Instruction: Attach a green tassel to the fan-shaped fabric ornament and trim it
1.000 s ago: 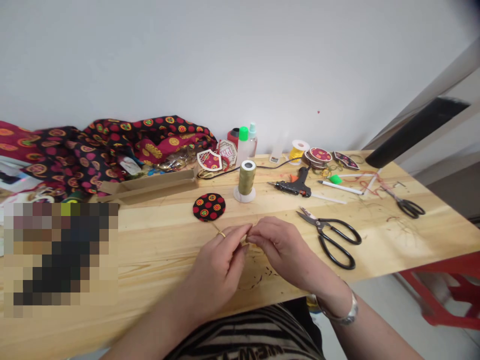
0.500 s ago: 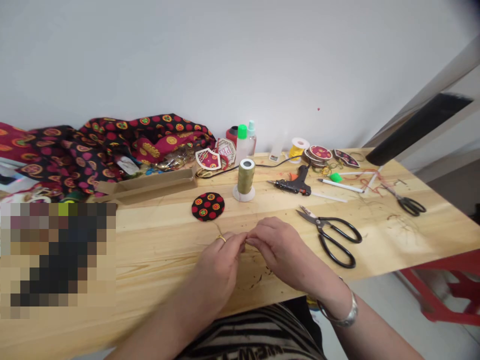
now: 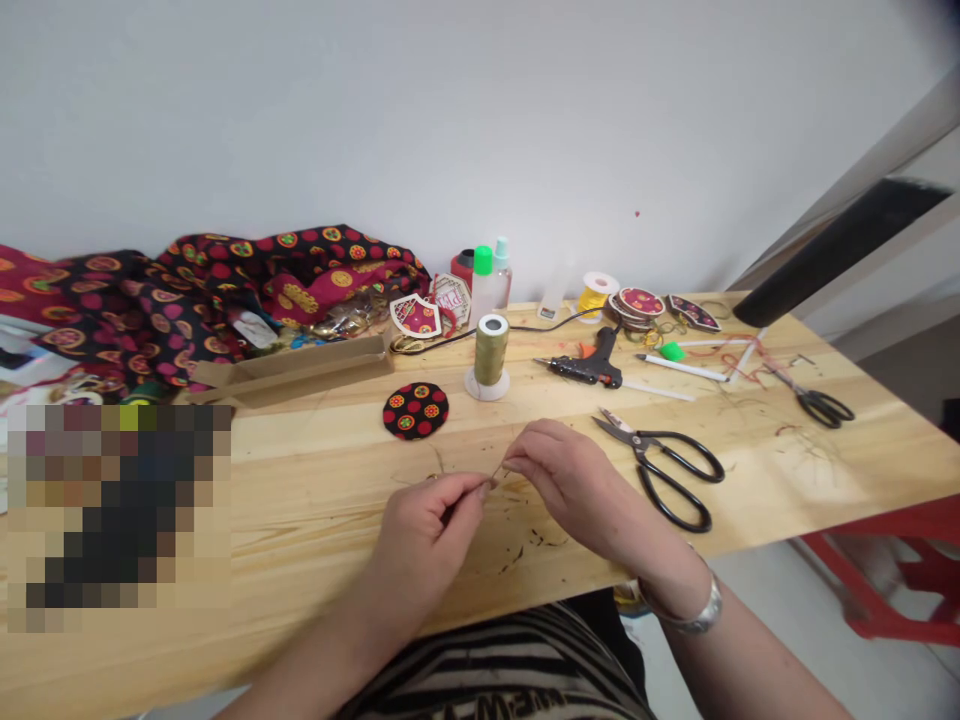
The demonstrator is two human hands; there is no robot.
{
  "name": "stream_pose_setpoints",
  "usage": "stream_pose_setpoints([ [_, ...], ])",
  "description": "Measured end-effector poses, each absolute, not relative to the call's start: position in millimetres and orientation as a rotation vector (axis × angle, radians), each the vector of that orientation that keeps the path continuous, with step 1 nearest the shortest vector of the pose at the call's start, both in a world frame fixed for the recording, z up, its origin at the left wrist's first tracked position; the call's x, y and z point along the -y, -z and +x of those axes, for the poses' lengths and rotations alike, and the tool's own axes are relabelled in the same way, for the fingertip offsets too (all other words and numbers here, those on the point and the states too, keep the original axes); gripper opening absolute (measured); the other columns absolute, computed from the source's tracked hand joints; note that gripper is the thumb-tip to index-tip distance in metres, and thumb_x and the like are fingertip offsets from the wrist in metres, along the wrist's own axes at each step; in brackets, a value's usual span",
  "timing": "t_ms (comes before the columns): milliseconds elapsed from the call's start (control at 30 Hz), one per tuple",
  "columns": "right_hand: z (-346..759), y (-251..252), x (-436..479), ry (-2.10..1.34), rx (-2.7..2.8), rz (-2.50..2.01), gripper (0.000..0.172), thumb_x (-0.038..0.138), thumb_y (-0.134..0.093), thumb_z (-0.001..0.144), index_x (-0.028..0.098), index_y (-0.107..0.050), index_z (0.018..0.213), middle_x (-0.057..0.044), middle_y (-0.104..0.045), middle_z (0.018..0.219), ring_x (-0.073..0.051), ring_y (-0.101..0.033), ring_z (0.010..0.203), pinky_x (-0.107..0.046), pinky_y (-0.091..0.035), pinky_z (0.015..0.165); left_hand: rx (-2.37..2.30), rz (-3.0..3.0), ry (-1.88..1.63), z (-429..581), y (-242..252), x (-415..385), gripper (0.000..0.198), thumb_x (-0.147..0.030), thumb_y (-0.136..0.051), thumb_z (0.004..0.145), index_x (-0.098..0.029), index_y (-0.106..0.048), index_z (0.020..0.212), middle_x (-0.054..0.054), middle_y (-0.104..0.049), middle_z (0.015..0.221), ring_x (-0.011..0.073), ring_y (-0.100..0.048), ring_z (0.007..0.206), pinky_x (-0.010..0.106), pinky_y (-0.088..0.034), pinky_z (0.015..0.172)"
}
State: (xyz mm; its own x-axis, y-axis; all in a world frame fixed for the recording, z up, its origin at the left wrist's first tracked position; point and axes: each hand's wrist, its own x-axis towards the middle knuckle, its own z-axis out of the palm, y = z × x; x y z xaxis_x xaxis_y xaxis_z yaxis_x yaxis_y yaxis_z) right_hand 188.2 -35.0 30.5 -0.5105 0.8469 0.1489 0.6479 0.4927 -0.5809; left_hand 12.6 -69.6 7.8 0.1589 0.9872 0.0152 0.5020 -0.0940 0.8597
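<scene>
My left hand [image 3: 429, 525] is closed in a pinch, thumb and forefinger pressed on a fine strand that looks like thread [image 3: 498, 468]. Just to its right, my right hand [image 3: 574, 478] pinches the same strand, and a short piece shows between the fingertips. The rest of the strand is too thin to follow. Beyond my left hand lies a round black fabric disc [image 3: 416, 411] with red and yellow patterns. A spool of olive thread [image 3: 492, 352] stands upright behind both hands. Black-handled scissors [image 3: 660, 465] lie spread apart beside my right hand.
A black glue gun [image 3: 589, 368] lies behind the scissors. Green-capped [image 3: 482, 262] and clear bottles stand by the wall near a yellow ribbon spool [image 3: 598, 294]. Patterned cloth [image 3: 300, 265] is heaped behind a cardboard tray [image 3: 300, 375]. Smaller scissors [image 3: 823, 407] lie right; a black tube [image 3: 844, 250] leans there.
My fingertips have moved slightly apart, my right hand shifting up and right, so the strand between them now shows. Both hands keep their pinch.
</scene>
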Motion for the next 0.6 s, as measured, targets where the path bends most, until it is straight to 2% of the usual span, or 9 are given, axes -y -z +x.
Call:
stream_pose_setpoints([
  [167,192,-27,33,-0.632,2.277,-1.256,0.015,0.015,-0.047,0.09,0.014,-0.06,0.081,-0.005,-0.059,0.083,-0.015,-0.053,0.08,-0.026,-0.043,0.073,-1.438,1.428,-0.796,15,-16,68,0.023,-0.027,-0.056,0.081,-0.022,-0.075,0.091,0.0,-0.076,0.078,0.0177,-0.066,0.076,0.023,-0.05,0.067],
  [333,194,-23,30,-0.569,2.247,-1.288,0.017,0.016,-0.046,0.091,0.015,-0.06,0.081,-0.005,-0.061,0.083,-0.016,-0.054,0.081,-0.027,-0.045,0.075,-1.424,1.288,-0.795,13,-16,67,0.021,-0.03,-0.06,0.079,-0.024,-0.075,0.091,-0.001,-0.076,0.09,0.0181,-0.067,0.084,0.025,-0.05,0.077],
  [467,211,-22,28,-0.268,2.199,-1.441,0.015,0.016,-0.047,0.09,0.014,-0.061,0.095,-0.009,-0.064,0.095,-0.02,-0.056,0.089,-0.032,-0.045,0.082,-1.443,1.2,-0.807,8,-14,67,0.02,-0.033,-0.063,0.077,-0.024,-0.075,0.089,0.0,-0.075,0.095,0.0182,-0.067,0.087,0.026,-0.049,0.08],
  [600,253,-15,38,0.155,2.202,-1.844,0.016,0.019,-0.05,0.087,0.012,-0.062,0.095,-0.012,-0.065,0.092,-0.027,-0.057,0.087,-0.038,-0.045,0.077,-1.469,1.126,-0.83,6,-16,66,0.02,-0.034,-0.064,0.075,-0.023,-0.075,0.086,0.001,-0.076,0.091,0.0186,-0.067,0.088,0.027,-0.049,0.082],
])
